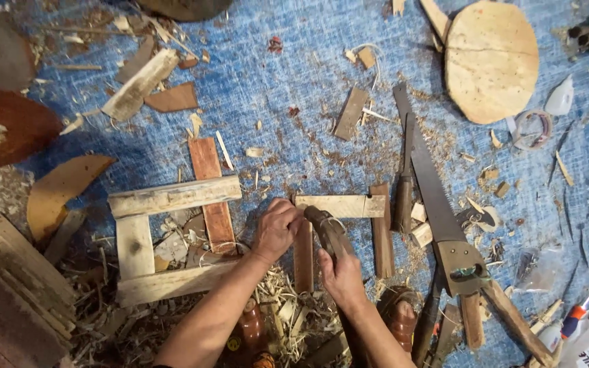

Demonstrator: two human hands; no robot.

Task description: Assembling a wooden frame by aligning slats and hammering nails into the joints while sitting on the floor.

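My left hand (277, 228) rests with curled fingers on the left end of a pale wooden slat (349, 205). That slat lies across two brown upright strips (380, 232) on the blue tarp. My right hand (341, 272) grips a dark tool with a worn brown handle (326, 228), its head pointing at the slat's left end beside my left fingers. To the left lies a small frame of pale slats (172, 197) nailed over a reddish board (211, 194).
A hand saw (438, 211) and a dark-handled chisel (403, 191) lie to the right. A round wooden disc (491, 61) sits at top right. Wood offcuts, shavings and planks (15, 286) cover the left and bottom. A white glue bottle (577, 334) lies at the lower right.
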